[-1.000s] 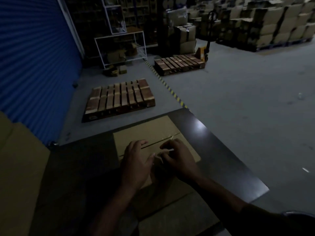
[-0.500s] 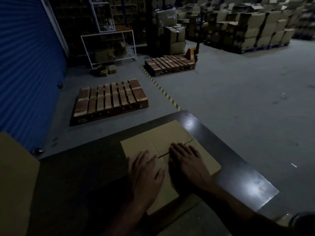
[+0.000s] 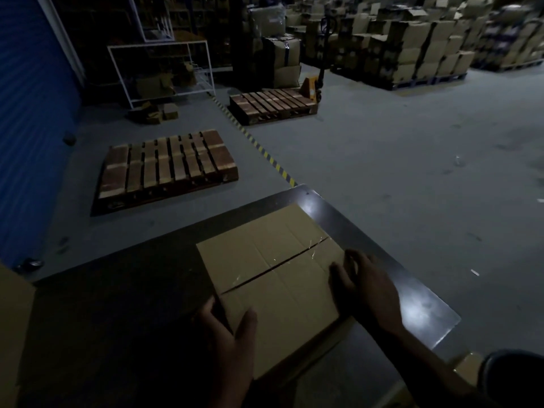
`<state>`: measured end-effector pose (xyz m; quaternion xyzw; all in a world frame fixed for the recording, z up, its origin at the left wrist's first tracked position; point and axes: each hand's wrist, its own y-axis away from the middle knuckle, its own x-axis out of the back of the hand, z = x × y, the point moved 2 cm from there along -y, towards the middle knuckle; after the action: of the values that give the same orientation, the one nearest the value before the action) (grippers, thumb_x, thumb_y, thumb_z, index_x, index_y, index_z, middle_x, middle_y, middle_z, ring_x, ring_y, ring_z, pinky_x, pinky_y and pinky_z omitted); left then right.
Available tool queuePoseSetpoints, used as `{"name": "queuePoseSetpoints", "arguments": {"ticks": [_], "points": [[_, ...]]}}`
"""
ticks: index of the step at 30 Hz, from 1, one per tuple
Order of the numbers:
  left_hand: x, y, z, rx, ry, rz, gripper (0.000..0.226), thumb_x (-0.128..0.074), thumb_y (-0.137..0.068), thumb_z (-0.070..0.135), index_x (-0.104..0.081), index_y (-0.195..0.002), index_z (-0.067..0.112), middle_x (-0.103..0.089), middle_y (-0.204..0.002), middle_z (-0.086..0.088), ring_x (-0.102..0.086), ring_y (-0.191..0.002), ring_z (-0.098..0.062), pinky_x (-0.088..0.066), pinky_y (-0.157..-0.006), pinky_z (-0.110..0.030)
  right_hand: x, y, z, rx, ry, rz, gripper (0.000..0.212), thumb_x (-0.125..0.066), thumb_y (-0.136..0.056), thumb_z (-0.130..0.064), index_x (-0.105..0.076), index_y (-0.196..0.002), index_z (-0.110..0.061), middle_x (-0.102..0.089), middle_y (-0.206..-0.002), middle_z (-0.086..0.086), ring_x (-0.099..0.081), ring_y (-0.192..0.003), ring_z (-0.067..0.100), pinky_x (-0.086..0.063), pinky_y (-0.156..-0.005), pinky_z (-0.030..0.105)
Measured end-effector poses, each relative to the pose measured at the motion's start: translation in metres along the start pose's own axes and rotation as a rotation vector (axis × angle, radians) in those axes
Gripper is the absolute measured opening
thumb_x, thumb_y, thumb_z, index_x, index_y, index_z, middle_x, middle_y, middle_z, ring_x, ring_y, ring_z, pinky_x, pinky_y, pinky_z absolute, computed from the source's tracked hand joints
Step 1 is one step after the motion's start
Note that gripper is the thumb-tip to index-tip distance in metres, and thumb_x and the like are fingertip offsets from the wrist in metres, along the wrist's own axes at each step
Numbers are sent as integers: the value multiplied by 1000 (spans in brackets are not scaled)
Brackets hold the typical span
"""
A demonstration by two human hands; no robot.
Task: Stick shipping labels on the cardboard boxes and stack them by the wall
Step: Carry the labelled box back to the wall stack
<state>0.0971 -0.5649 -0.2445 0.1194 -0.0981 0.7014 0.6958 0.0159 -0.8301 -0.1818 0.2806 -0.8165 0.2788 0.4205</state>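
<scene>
A brown cardboard box [image 3: 276,269] sits on a dark table [image 3: 123,295], its top flaps closed along a taped seam; no label shows on its top. My left hand [image 3: 226,328] grips the box's near left corner, thumb on top and fingers down the left side. My right hand [image 3: 362,284] holds the box's right edge, thumb on top and fingers curled over the side. The scene is dim.
Another cardboard box [image 3: 11,334] stands at the table's left edge. Beyond the table lie two wooden pallets [image 3: 167,166] [image 3: 272,106], a yellow pallet jack [image 3: 313,86], a blue roller door [image 3: 32,113], a white rack [image 3: 164,69] and stacked cartons [image 3: 412,45].
Both hands slid off the box's top seam, apart to its left corner and right edge, and took hold of it. The camera view shifted left and nearer.
</scene>
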Motion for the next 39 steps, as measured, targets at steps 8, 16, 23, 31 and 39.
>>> {"name": "queuePoseSetpoints", "arguments": {"ticks": [8,16,23,31,39], "points": [[-28,-36,29,92,179,-205,88,-75,-75,63,-33,-151,48,-47,-150,1,-57,-124,-24,-54,-100,-54,5,-32,5,29,-120,30,53,-46,-87,-66,-62,-113,-22,-69,-97,-2,-65,-88,19,-55,-75,39],[-108,-100,101,14,273,-429,104,-76,-78,50,-12,-161,52,-43,-156,5,-52,-132,-18,-50,-105,-49,21,-130,23,42,-215,62,45,-65,-91,-45,-59,-123,-13,-67,-114,7,-60,-97,24,-41,-74,30],[-203,-167,155,-68,204,-342,94,-72,-96,28,-9,-165,39,-38,-152,8,-45,-131,-14,-44,-98,-35,20,-265,47,63,-210,68,50,-65,-89,-48,-56,-122,-13,-65,-110,9,-61,-99,29,-50,-80,39],[-271,-212,139,57,132,-327,90,-73,-97,36,-14,-165,29,-41,-160,2,-47,-137,-18,-38,-114,-35,-32,-354,77,123,-171,-104,43,-57,-91,-57,-55,-104,-16,-61,-93,4,-57,-83,23,-44,-64,33],[-271,-209,140,9,0,-247,97,-73,-95,41,-8,-166,29,-32,-157,10,-39,-140,-16,-35,-108,-32,-44,-352,81,279,99,-25,63,-35,-95,-58,-45,-137,-11,-52,-138,14,-46,-129,34,-40,-105,52]]}}
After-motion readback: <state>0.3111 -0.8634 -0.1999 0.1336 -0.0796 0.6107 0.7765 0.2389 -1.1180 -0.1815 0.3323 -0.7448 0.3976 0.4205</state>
